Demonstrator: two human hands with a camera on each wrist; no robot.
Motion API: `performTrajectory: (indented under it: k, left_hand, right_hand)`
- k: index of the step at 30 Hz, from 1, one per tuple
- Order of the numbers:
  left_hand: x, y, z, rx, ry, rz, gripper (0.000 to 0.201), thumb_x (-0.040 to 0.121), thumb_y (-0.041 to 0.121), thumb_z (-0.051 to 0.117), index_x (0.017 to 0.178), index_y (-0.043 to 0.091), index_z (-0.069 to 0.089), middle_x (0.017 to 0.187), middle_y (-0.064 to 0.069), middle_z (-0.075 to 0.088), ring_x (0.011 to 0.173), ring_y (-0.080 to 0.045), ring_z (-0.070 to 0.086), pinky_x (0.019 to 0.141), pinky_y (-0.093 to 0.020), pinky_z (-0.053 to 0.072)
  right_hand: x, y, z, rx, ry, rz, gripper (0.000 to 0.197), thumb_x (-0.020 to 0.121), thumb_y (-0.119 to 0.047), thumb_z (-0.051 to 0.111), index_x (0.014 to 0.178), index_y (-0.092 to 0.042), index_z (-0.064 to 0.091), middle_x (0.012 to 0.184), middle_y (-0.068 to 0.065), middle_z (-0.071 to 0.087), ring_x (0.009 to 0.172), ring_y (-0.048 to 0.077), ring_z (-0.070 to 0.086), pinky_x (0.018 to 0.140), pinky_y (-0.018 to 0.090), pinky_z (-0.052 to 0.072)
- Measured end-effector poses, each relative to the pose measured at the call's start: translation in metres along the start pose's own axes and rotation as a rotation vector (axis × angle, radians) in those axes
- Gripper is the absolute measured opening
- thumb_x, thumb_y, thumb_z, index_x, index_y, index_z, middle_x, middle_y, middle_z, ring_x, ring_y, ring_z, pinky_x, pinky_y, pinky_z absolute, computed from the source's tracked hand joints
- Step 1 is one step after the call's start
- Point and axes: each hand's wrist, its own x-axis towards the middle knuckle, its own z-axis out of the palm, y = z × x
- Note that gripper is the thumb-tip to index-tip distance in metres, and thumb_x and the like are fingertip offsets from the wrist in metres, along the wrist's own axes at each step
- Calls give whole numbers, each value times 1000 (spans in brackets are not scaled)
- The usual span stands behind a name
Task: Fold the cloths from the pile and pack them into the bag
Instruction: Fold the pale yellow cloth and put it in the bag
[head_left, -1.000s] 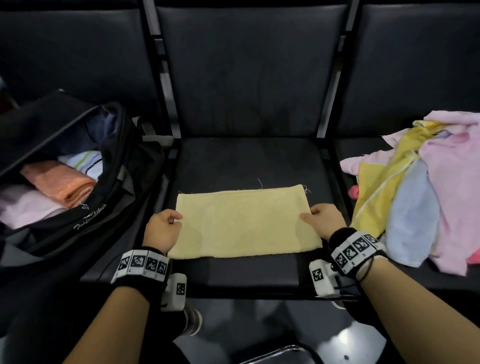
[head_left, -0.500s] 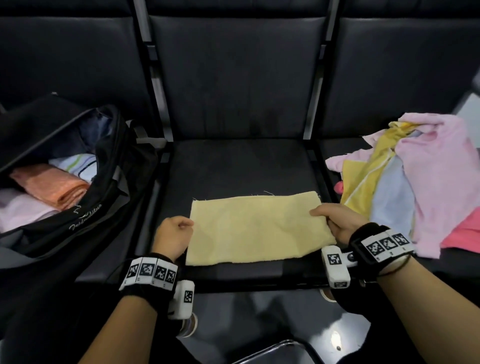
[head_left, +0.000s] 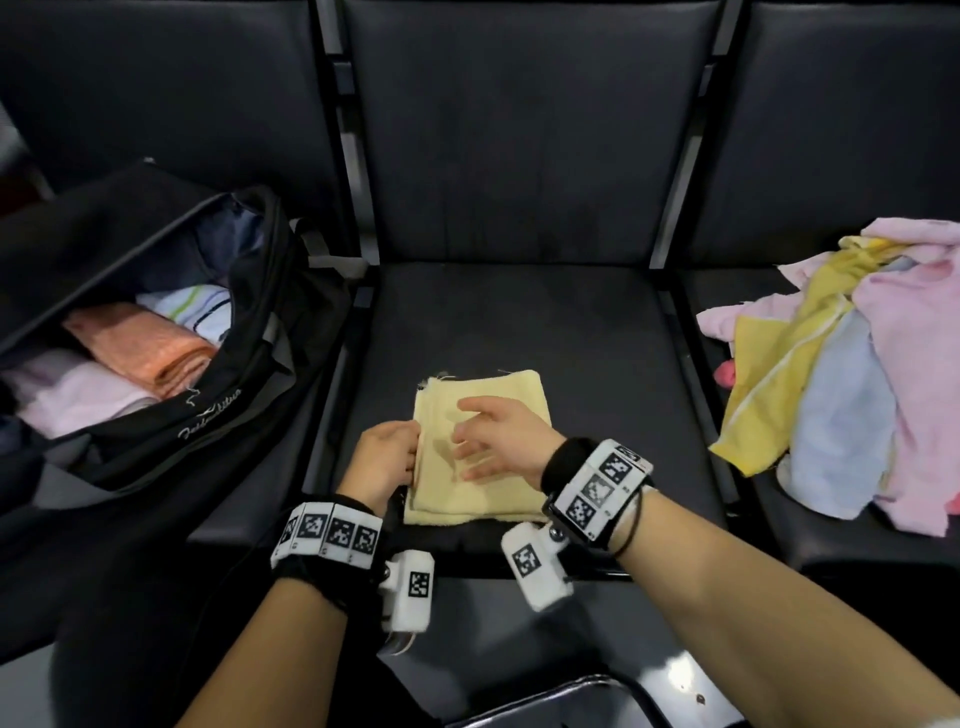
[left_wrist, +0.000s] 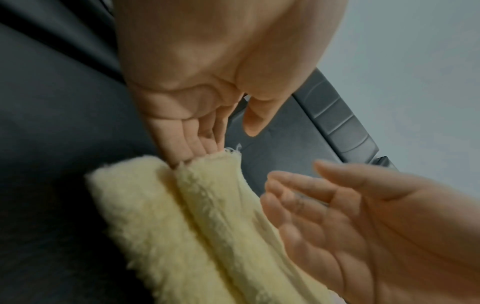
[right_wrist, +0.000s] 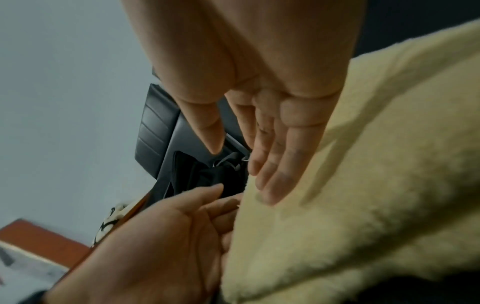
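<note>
One folded yellow cloth (head_left: 480, 452) lies on the middle seat (head_left: 597, 332); three dark seats run left to right; one black bag (head_left: 156, 415) sits left, with three folded cloths showing inside; one loose pile (head_left: 857, 374) sits right, its cloth count unclear; two hands, left hand (head_left: 382, 460) and right hand (head_left: 501, 441).

Bag (head_left: 171, 415) left, folded cloth (head_left: 483, 499) mid seat, pile (head_left: 852, 395) right.
</note>
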Motion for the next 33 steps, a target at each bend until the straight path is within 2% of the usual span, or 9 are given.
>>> performTrajectory:
  k: [2, 4, 7, 10, 14, 20, 25, 29, 33]
  left_hand:
    - [2, -1, 0, 64, 19, -13, 21, 97, 17, 57, 113, 6, 66, 108, -17, 72, 97, -33, 69, 85, -44, 58]
    - [2, -3, 2, 123, 31, 7, 32, 90, 13, 68, 122, 7, 63, 112, -15, 70, 104, -32, 69, 95, -49, 55]
    - [-3, 0, 10, 187, 45, 71, 41, 80, -1, 74, 118, 8, 62, 102, -14, 72, 93, -29, 72, 84, -41, 59]
    - [-5, 1, 12, 219, 53, 118, 43, 78, -8, 71, 116, 9, 64, 96, -10, 73, 87, -25, 73, 79, -39, 60]
    - [-6, -2, 3, 253, 100, 136, 42, 77, -7, 68, 114, 15, 65, 94, -5, 72, 85, -20, 72, 73, -35, 59]
    - [-5, -11, -1, 426, 150, 152, 38, 76, 0, 71, 110, 17, 66, 86, -1, 73, 88, -22, 70, 85, -42, 57]
    - [-9, -9, 4, 708, 265, 325, 38, 75, 6, 69, 106, 27, 64, 94, 7, 53, 87, -14, 55, 74, -26, 42]
    - [-27, -10, 23, 880, -8, 513, 26, 81, 14, 67, 101, 30, 70, 101, 12, 56, 106, -16, 53, 92, -32, 47]
    - [-37, -14, 36, 1135, -138, 438, 39, 74, 40, 65, 114, 39, 63, 118, 14, 49, 117, -15, 42, 98, -33, 36]
  right_hand:
    - [-1, 10, -7, -82, 32, -39, 49, 95, -8, 59, 142, -10, 45, 117, 22, 60, 93, 22, 65, 77, 44, 61]
    - [-5, 19, -21, -138, 59, -86, 46, 95, -8, 58, 140, -11, 49, 110, 16, 63, 94, 21, 67, 80, 45, 61]
    - [-12, 29, -39, -236, 94, -140, 41, 91, -5, 59, 131, -12, 58, 97, 3, 65, 89, 17, 67, 77, 40, 61]
    - [-17, 36, -47, -376, 107, -207, 34, 90, -10, 62, 123, -17, 65, 100, 2, 69, 84, 12, 65, 74, 32, 61]
    - [-19, 47, -44, -569, 88, -308, 29, 89, -14, 63, 115, -24, 69, 100, -9, 68, 79, -2, 61, 76, 9, 47]
    - [-20, 62, -35, -882, -14, -340, 37, 87, -10, 64, 123, -16, 66, 117, -1, 62, 107, 11, 59, 92, 16, 43]
    - [-25, 65, -36, -1054, -16, -494, 34, 83, -19, 67, 116, -25, 66, 112, -6, 57, 106, 13, 50, 93, 27, 44]
    - [-25, 73, -31, -1433, 57, -512, 37, 74, -28, 66, 110, -27, 57, 110, -3, 50, 102, 22, 44, 81, 31, 32]
    - [-19, 83, -28, -1524, 120, -509, 43, 73, -11, 60, 115, -22, 53, 111, 3, 51, 101, 28, 46, 78, 34, 32]
